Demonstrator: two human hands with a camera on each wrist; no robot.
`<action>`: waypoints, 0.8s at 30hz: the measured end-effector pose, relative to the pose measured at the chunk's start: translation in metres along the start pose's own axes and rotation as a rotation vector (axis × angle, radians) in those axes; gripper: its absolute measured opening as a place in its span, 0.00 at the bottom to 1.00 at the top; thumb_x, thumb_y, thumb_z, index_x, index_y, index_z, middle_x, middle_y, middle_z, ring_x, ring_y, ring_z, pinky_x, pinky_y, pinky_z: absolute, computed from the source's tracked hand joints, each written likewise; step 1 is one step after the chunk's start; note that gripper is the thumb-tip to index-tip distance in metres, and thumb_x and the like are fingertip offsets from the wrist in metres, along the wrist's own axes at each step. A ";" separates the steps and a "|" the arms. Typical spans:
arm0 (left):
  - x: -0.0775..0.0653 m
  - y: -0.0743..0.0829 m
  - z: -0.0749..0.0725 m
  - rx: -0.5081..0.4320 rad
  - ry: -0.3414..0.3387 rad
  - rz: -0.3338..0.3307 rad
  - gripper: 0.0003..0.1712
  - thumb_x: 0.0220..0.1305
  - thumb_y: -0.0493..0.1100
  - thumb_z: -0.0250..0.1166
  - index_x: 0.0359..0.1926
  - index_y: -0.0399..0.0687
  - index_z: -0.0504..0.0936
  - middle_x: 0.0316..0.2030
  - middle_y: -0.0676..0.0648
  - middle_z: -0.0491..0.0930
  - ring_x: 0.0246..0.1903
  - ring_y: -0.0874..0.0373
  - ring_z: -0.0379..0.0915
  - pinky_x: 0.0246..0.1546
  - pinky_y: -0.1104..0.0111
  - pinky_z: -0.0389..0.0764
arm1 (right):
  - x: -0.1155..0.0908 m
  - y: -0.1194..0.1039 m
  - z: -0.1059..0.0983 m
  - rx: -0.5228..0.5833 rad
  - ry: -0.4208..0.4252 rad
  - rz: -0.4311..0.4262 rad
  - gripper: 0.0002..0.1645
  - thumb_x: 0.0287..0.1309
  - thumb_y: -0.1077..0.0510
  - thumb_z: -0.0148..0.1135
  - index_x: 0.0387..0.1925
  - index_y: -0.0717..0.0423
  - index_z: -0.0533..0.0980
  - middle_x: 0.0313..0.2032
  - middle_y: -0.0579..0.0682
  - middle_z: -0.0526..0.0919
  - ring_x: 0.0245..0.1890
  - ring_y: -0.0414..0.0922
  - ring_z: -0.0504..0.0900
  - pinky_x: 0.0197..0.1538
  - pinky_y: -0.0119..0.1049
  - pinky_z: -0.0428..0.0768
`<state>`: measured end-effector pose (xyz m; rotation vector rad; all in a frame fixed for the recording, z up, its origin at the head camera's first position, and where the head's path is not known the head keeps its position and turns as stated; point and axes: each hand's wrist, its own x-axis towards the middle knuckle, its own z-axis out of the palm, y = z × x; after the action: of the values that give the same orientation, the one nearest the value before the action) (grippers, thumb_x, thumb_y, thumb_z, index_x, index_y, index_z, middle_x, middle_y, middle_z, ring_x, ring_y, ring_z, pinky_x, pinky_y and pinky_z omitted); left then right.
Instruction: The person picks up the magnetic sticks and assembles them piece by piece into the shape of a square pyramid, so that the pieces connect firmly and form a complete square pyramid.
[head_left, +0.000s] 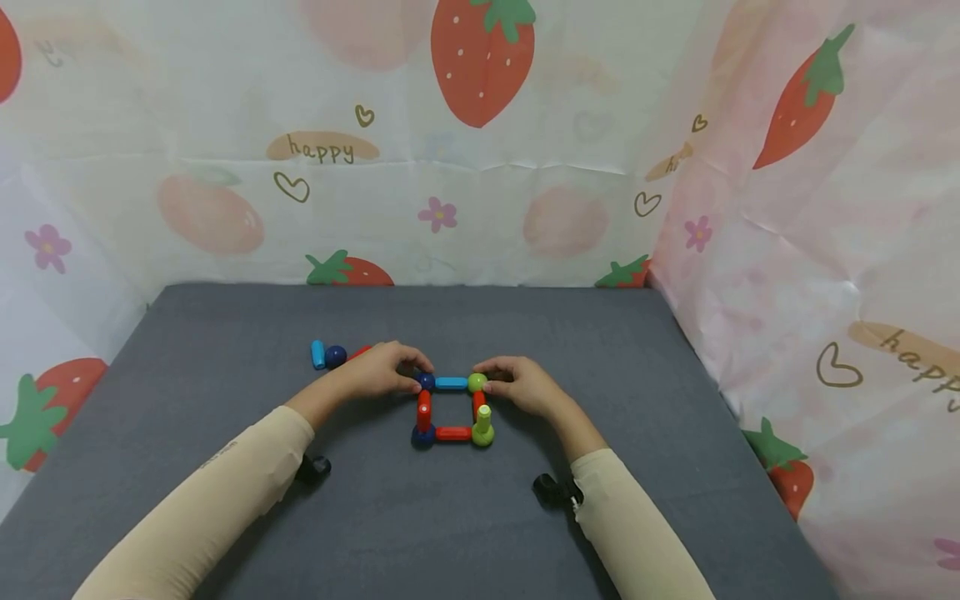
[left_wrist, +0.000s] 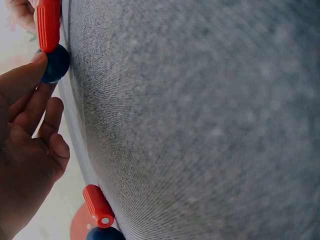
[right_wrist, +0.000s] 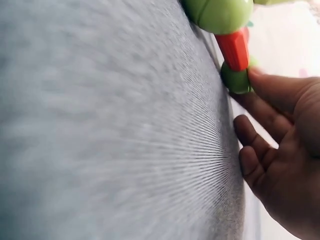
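A square of magnetic sticks and balls lies on the grey table. My left hand (head_left: 382,369) pinches the dark blue ball (head_left: 426,381) at its far left corner, thumb against it in the left wrist view. The light green ball (head_left: 477,382) at the far right corner is pinched by my right hand (head_left: 522,384). A light blue stick (head_left: 452,383) joins these two balls. Red sticks form the other sides, with a red stick (head_left: 453,433) along the near one. At the near corners are a dark blue ball (head_left: 423,437) and a green ball (head_left: 482,435) bearing an upright green stick (head_left: 483,416).
Behind the left hand lie a loose light blue stick (head_left: 318,354), a dark blue ball (head_left: 335,357) and a red stick (head_left: 360,352), partly hidden by that hand. The grey table (head_left: 450,525) ends at a strawberry-printed cloth (head_left: 480,225) at the back and sides.
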<state>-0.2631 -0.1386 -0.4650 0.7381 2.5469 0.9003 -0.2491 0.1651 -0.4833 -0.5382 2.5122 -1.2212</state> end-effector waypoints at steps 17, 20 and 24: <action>-0.001 0.003 -0.001 0.023 -0.008 -0.019 0.17 0.67 0.45 0.71 0.56 0.56 0.85 0.53 0.51 0.84 0.53 0.53 0.77 0.51 0.58 0.81 | -0.070 -0.020 0.012 -0.033 0.008 0.032 0.15 0.58 0.51 0.76 0.47 0.44 0.84 0.43 0.41 0.88 0.43 0.38 0.84 0.44 0.38 0.82; -0.001 0.004 -0.001 0.025 -0.006 -0.015 0.17 0.67 0.44 0.71 0.56 0.55 0.85 0.53 0.51 0.84 0.53 0.53 0.77 0.50 0.59 0.81 | -0.072 -0.023 0.019 -0.039 0.030 0.039 0.17 0.54 0.50 0.79 0.45 0.46 0.84 0.40 0.41 0.88 0.40 0.38 0.84 0.42 0.38 0.82; 0.000 0.005 0.000 0.022 -0.007 -0.018 0.17 0.67 0.44 0.71 0.56 0.55 0.85 0.53 0.51 0.84 0.52 0.53 0.77 0.50 0.59 0.81 | -0.072 -0.028 0.025 -0.089 0.086 0.086 0.20 0.49 0.47 0.82 0.42 0.46 0.84 0.38 0.40 0.86 0.38 0.38 0.81 0.42 0.37 0.80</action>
<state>-0.2617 -0.1353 -0.4613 0.7226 2.5575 0.8635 -0.1693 0.1643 -0.4688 -0.4018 2.6420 -1.1284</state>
